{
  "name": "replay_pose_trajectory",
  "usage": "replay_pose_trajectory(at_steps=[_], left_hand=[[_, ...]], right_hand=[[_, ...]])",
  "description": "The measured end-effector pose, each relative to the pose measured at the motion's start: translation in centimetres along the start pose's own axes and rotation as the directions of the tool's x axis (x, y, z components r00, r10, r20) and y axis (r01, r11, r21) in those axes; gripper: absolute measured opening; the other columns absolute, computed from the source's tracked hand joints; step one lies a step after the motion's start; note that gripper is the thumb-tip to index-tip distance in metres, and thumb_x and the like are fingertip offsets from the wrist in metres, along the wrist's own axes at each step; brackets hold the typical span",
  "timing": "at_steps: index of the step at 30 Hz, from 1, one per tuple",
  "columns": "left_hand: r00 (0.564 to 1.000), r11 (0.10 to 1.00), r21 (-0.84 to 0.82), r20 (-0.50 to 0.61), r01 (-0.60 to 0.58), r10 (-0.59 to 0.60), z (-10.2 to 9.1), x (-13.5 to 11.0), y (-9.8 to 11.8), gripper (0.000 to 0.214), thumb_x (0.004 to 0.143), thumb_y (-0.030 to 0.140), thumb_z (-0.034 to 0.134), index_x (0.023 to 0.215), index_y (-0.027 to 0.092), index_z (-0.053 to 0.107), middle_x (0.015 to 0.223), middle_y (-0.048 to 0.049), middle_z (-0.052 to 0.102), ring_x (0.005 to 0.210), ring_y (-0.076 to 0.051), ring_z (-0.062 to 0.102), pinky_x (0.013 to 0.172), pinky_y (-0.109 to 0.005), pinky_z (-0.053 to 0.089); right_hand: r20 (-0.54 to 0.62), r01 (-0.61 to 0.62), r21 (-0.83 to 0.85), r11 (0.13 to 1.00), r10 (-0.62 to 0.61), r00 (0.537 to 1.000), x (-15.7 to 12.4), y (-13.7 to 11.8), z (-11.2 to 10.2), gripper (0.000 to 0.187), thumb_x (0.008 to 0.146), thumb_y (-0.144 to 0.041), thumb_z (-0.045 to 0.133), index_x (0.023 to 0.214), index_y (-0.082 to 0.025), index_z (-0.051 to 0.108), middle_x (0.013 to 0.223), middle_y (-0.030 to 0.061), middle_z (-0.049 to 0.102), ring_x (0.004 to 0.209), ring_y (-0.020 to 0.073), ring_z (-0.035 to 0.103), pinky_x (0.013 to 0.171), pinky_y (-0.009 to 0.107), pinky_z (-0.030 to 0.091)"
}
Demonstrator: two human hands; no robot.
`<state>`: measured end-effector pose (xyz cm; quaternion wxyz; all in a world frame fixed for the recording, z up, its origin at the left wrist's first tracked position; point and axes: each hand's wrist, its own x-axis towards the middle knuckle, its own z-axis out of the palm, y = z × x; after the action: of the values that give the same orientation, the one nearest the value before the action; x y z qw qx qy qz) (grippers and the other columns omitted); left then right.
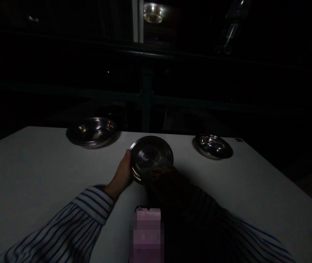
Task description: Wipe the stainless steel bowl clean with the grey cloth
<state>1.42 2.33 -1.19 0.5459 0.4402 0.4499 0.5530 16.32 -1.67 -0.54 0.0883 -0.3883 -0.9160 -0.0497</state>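
A round shiny metal dish is tilted toward me above the middle of the white table. My left hand grips its left edge, thumb at the rim and the other fingers hidden behind. Deep in shadow, my right hand is closed over the dish's lower right part. A dim greyish patch, perhaps a cloth, shows at its fingers, too dark to make out. Between my forearms lies a phone with its screen lit and blurred out.
Stacked metal bowls stand at the table's far left. Another metal bowl, possibly more than one nested, stands at the far right. Beyond the white table it is very dark, with a rail and a bottle faintly visible.
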Motion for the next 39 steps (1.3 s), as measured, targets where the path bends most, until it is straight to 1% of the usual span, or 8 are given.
replay_pose_trajectory(at_steps=[6, 13, 16, 22, 27, 30, 34, 39], left_hand=[[0.993, 0.996, -0.07, 0.112, 0.056, -0.048, 0.0, -0.2, 0.1, 0.063, 0.073, 0.066, 0.041, 0.1, 0.015, 0.067, 0.089, -0.0073, 0.072, 0.102, -0.025, 0.059, 0.095, -0.035, 0.039], [1.0, 1.0, 0.02, 0.009, -0.022, 0.022, -0.4, 0.5, -0.6, 0.067, 0.071, 0.069, 0.041, 0.102, 0.013, 0.065, 0.102, -0.0087, 0.069, 0.11, -0.026, 0.054, 0.099, -0.037, 0.036], [1.0, 1.0, 0.02, 0.017, -0.004, 0.003, -0.3, 0.4, -0.5, 0.067, 0.071, 0.069, 0.04, 0.1, 0.014, 0.066, 0.099, -0.0079, 0.07, 0.107, -0.025, 0.056, 0.098, -0.036, 0.037], [0.996, 0.999, -0.034, 0.085, 0.041, -0.038, 0.1, -0.4, 0.4, 0.061, 0.073, 0.066, 0.042, 0.098, 0.015, 0.067, 0.091, -0.0065, 0.072, 0.105, -0.024, 0.057, 0.097, -0.034, 0.038], [0.987, 0.975, -0.153, 0.022, 0.162, -0.161, 0.0, -0.2, 0.3, 0.049, 0.075, 0.058, 0.048, 0.092, 0.016, 0.067, 0.088, -0.0051, 0.072, 0.099, -0.023, 0.061, 0.095, -0.035, 0.04], [0.958, 0.953, -0.168, -0.094, 0.252, -0.27, 0.0, -0.2, 0.3, 0.045, 0.074, 0.055, 0.051, 0.089, 0.016, 0.067, 0.086, -0.0049, 0.072, 0.098, -0.023, 0.061, 0.094, -0.037, 0.042], [0.924, 0.95, -0.068, -0.217, 0.306, -0.313, 0.4, -0.8, 1.3, 0.041, 0.073, 0.055, 0.053, 0.075, 0.016, 0.068, 0.076, -0.0059, 0.072, 0.1, -0.024, 0.06, 0.094, -0.034, 0.041], [0.94, 0.937, -0.081, -0.008, 0.34, -0.342, 0.6, -1.3, 2.0, 0.044, 0.08, 0.053, 0.043, 0.074, 0.017, 0.069, 0.073, -0.0068, 0.072, 0.093, -0.024, 0.063, 0.089, -0.033, 0.045]], right_hand=[[-0.173, 0.044, 0.089, 0.995, -0.028, 0.985, 1.4, -0.7, 0.0, 0.048, 0.087, -0.031, 0.043, 0.127, -0.004, 0.041, 0.127, 0.0138, 0.051, 0.115, 0.024, 0.046, 0.087, 0.037, 0.047], [-0.026, -0.141, 0.021, 0.99, 0.142, 0.99, 0.2, -0.4, -0.1, 0.031, 0.089, -0.025, 0.041, 0.112, -0.012, 0.058, 0.112, 0.0122, 0.062, 0.105, 0.0244, 0.055, 0.092, 0.046, 0.04], [-0.008, -0.085, 0.01, 0.996, 0.085, 0.996, 0.2, -0.4, -0.8, 0.031, 0.089, -0.026, 0.041, 0.112, -0.013, 0.057, 0.113, 0.0117, 0.062, 0.107, 0.0241, 0.054, 0.091, 0.044, 0.041], [-0.129, -0.019, 0.068, 0.997, 0.028, 0.991, 1.5, -1.4, -0.8, 0.042, 0.087, -0.03, 0.043, 0.121, -0.006, 0.046, 0.117, 0.0148, 0.057, 0.105, 0.024, 0.052, 0.08, 0.039, 0.048], [-0.044, -0.075, 0.03, 0.997, 0.077, 0.996, 0.3, -0.7, -0.7, 0.034, 0.089, -0.027, 0.037, 0.116, -0.014, 0.053, 0.111, 0.0114, 0.062, 0.101, 0.0258, 0.057, 0.081, 0.045, 0.047], [-0.091, -0.019, 0.028, 0.999, 0.021, 0.996, 0.1, -0.4, -0.5, 0.039, 0.089, -0.026, 0.036, 0.124, -0.013, 0.047, 0.12, 0.0106, 0.058, 0.109, 0.0285, 0.052, 0.084, 0.051, 0.044], [-0.22, 0.0, 0.108, 0.994, 0.024, 0.975, 1.6, -1.2, 0.4, 0.048, 0.085, -0.028, 0.041, 0.126, -0.002, 0.043, 0.125, 0.0155, 0.053, 0.113, 0.0261, 0.048, 0.089, 0.042, 0.045], [-0.299, -0.022, 0.12, 0.993, 0.058, 0.953, 2.4, -1.3, 1.5, 0.049, 0.089, -0.031, 0.036, 0.126, 0.0, 0.04, 0.127, 0.017, 0.05, 0.117, 0.0239, 0.044, 0.095, 0.036, 0.042]])
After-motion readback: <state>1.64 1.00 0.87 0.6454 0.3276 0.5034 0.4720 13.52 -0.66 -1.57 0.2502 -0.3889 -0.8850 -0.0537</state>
